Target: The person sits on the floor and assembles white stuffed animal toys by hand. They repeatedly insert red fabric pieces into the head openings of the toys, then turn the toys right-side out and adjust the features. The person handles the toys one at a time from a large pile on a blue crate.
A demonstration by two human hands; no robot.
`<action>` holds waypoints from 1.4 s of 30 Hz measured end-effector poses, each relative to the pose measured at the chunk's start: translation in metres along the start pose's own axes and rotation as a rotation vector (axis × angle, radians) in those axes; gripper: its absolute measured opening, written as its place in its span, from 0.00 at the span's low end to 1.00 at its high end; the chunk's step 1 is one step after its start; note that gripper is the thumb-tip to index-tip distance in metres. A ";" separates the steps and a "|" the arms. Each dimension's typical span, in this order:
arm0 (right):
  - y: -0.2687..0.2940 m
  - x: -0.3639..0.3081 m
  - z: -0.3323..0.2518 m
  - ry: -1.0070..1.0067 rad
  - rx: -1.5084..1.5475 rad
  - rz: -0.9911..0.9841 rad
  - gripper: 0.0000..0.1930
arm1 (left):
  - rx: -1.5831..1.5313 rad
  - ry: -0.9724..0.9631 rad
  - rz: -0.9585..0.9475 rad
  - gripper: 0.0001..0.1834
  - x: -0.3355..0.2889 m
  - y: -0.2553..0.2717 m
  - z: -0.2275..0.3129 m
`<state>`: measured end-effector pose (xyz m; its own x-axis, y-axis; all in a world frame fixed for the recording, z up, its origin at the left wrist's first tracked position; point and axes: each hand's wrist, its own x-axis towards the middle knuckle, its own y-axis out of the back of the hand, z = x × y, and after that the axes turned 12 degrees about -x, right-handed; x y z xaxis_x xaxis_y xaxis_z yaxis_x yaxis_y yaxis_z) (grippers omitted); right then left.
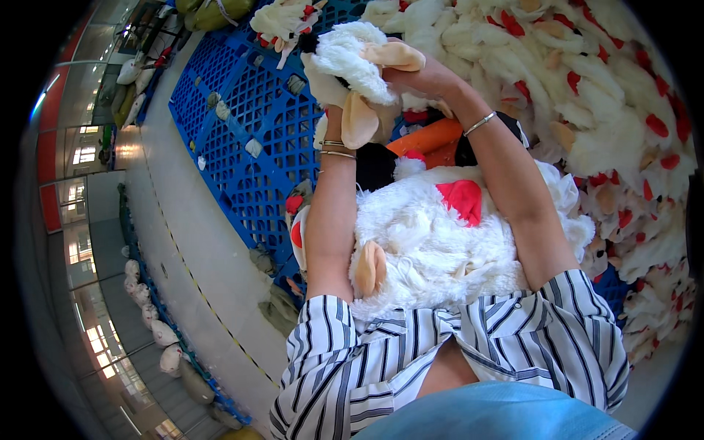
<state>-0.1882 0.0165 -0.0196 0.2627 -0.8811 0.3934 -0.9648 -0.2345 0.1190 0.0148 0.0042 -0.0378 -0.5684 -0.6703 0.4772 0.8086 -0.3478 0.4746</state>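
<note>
A white plush piece (352, 55) is raised over the far part of the blue pallet (242, 110), the right hand (427, 78) clamped on it; the left hand (335, 117) is mostly hidden behind it, its grip impossible to tell. Right of the pallet's bare grid, a white furry bundle (418, 235) lies against the striped shirt (367, 367); farther right of the pallet spreads a cream plush heap (579, 139).

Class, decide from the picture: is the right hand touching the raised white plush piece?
Touching: the head view shows the right hand against the white plush piece, which partly covers its fingers.
</note>
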 end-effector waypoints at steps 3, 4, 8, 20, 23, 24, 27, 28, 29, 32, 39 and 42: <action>-0.001 0.005 0.000 -0.075 -0.059 0.065 0.24 | -0.163 0.126 0.007 0.27 -0.002 0.001 0.029; 0.000 0.002 -0.003 -0.038 -0.084 0.122 0.23 | -0.146 0.118 -0.028 0.27 -0.003 0.003 0.033; -0.003 0.000 -0.013 0.026 -0.210 0.219 0.20 | 0.065 0.132 -0.182 0.27 -0.006 0.009 0.038; 0.021 0.002 0.026 -0.191 0.045 0.621 0.17 | -1.314 0.623 0.185 0.34 0.030 -0.008 0.031; 0.027 0.003 0.030 -0.218 0.111 0.686 0.18 | -1.212 0.440 0.239 0.42 0.031 -0.010 0.044; 0.027 0.002 0.026 -0.251 0.069 0.677 0.19 | -1.229 0.383 0.183 0.39 0.030 -0.010 0.051; 0.025 0.000 0.018 -0.259 -0.051 0.675 0.19 | -1.135 0.271 0.184 0.34 0.031 -0.018 0.050; 0.024 0.000 0.017 -0.246 -0.090 0.679 0.19 | -1.159 0.314 0.224 0.31 0.033 -0.018 0.047; 0.021 -0.001 0.012 -0.252 -0.169 0.634 0.17 | -1.127 0.323 0.252 0.29 0.033 -0.017 0.045; 0.010 -0.002 -0.013 -0.264 -0.376 0.448 0.15 | -1.028 0.369 0.397 0.18 0.027 -0.014 0.041; 0.127 0.005 0.122 -0.104 -1.687 0.788 0.17 | -0.661 0.632 0.701 0.14 0.045 0.021 0.006; 0.056 0.005 0.039 -0.267 -0.219 0.849 0.19 | -0.847 0.530 0.932 0.14 0.000 0.067 -0.003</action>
<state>-0.2418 -0.0175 -0.0462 -0.5711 -0.7941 0.2077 -0.8016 0.5941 0.0673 0.0691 -0.0212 -0.0087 0.2052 -0.9768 -0.0614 0.8100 0.2047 -0.5496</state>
